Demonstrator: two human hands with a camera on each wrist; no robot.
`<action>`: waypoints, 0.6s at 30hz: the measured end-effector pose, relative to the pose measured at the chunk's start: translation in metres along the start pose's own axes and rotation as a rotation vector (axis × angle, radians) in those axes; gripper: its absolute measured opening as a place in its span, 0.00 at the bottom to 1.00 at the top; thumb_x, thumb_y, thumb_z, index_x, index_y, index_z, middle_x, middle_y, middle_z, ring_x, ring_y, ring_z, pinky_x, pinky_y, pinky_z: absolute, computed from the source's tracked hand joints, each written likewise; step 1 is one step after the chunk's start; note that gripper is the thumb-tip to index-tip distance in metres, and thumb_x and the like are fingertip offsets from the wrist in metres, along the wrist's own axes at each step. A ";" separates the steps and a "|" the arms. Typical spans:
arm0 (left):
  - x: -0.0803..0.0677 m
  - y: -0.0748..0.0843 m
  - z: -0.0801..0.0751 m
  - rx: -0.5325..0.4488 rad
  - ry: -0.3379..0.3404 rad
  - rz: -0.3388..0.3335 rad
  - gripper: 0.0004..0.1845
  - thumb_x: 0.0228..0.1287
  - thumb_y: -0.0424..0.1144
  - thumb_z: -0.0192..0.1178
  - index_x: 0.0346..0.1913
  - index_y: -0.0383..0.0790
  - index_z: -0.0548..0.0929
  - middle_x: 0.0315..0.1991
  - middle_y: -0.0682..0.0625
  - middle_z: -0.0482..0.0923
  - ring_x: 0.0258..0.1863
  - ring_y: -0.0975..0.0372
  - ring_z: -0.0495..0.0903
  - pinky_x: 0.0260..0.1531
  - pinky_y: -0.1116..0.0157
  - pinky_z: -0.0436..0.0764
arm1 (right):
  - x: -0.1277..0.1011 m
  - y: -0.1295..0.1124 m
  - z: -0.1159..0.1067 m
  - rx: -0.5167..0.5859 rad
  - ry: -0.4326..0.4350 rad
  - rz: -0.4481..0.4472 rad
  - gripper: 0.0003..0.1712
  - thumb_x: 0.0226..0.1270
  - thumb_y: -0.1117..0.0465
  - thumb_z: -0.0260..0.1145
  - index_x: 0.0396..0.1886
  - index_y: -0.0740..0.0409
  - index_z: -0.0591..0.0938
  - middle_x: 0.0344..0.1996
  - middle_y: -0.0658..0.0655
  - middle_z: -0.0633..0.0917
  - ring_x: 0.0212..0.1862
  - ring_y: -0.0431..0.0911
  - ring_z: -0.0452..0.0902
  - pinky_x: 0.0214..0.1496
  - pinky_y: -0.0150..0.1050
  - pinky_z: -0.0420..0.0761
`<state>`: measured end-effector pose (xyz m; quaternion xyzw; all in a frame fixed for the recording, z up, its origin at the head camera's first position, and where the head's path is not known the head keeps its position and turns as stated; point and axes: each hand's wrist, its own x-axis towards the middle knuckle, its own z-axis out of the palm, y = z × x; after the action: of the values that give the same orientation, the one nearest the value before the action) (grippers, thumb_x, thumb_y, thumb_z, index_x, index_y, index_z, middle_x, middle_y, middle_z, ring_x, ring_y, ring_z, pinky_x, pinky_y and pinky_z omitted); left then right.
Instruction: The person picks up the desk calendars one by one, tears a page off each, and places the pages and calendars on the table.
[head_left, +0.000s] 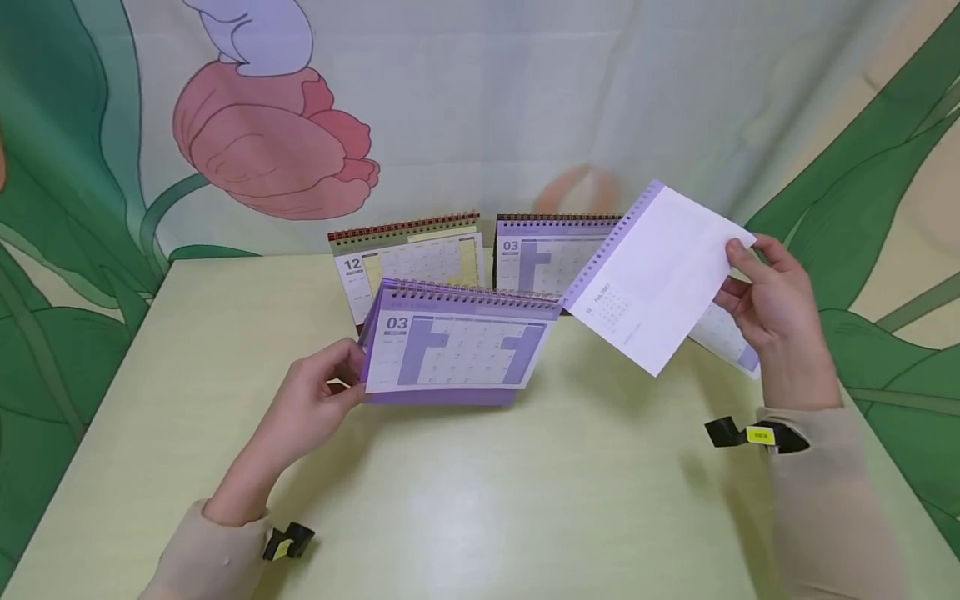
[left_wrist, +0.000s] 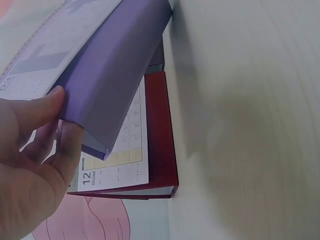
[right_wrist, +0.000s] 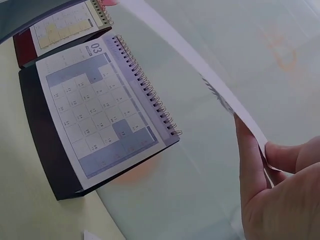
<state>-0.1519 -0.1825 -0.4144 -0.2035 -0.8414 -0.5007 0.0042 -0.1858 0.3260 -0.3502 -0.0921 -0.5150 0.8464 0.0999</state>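
Pale green table [head_left: 480, 500]: left hand [head_left: 318, 400] gripping purple calendar [head_left: 457, 346], right hand [head_left: 772, 304] pinching its lifted page [head_left: 652, 275], two calendars [head_left: 408, 258] behind.

Lighting bright, even, diffuse from overhead; soft shadows on counter [head_left: 480, 500] beneath calendar [head_left: 457, 350] and lifted page [head_left: 660, 275]. Head view sharp, slight sheen near centre. Left wrist view soft, hand [left_wrist: 30, 170] blurred; right wrist view washed out at right.

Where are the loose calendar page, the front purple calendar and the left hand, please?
loose calendar page [head_left: 660, 275], head view, middle of sheet
front purple calendar [head_left: 457, 350], head view, its 03 page
left hand [head_left: 318, 400], head view, back of hand
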 end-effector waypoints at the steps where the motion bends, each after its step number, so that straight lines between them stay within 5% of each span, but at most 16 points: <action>1: 0.000 0.000 0.000 0.000 0.002 -0.001 0.12 0.61 0.14 0.61 0.37 0.35 0.77 0.38 0.43 0.82 0.34 0.53 0.80 0.36 0.61 0.85 | 0.001 0.000 0.001 0.005 -0.005 -0.004 0.10 0.68 0.63 0.71 0.45 0.58 0.79 0.41 0.57 0.85 0.30 0.50 0.88 0.29 0.40 0.87; 18: -0.009 0.005 0.000 -0.028 -0.039 -0.002 0.12 0.62 0.16 0.62 0.38 0.37 0.78 0.39 0.45 0.83 0.36 0.55 0.80 0.37 0.63 0.84 | 0.004 -0.005 -0.003 0.061 0.043 0.084 0.08 0.68 0.65 0.71 0.42 0.59 0.80 0.39 0.56 0.86 0.29 0.49 0.86 0.27 0.38 0.85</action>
<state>-0.1419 -0.1833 -0.4121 -0.2123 -0.8345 -0.5083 -0.0153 -0.1882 0.3318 -0.3469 -0.1287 -0.4824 0.8629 0.0781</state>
